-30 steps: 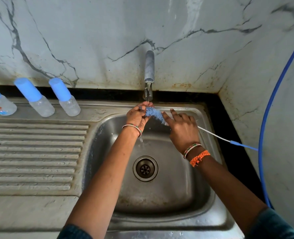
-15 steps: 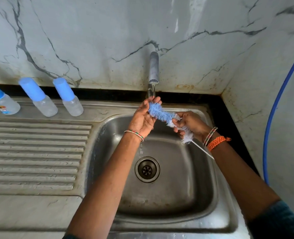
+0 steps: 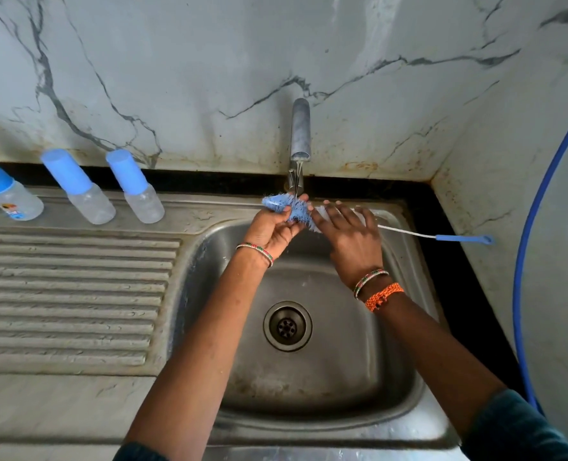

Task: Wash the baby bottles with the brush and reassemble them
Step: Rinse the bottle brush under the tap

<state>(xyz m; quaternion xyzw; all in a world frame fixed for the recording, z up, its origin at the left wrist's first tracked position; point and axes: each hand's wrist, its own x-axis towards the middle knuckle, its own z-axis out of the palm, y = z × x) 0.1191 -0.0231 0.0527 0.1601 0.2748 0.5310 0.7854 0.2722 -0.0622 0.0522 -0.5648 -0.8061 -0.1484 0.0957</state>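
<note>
I see the brush (image 3: 295, 211) lying crosswise under the tap (image 3: 299, 134), handle pointing right. My left hand (image 3: 274, 227) is the grip clenched round its bristled tip; my right hand (image 3: 350, 234) lies spread, fingers straight, over the bristles. The bottles (image 3: 136, 188) stand well apart, left.

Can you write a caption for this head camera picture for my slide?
Two hands, left hand and right hand, rinse a blue bottle brush under the running tap.
</note>
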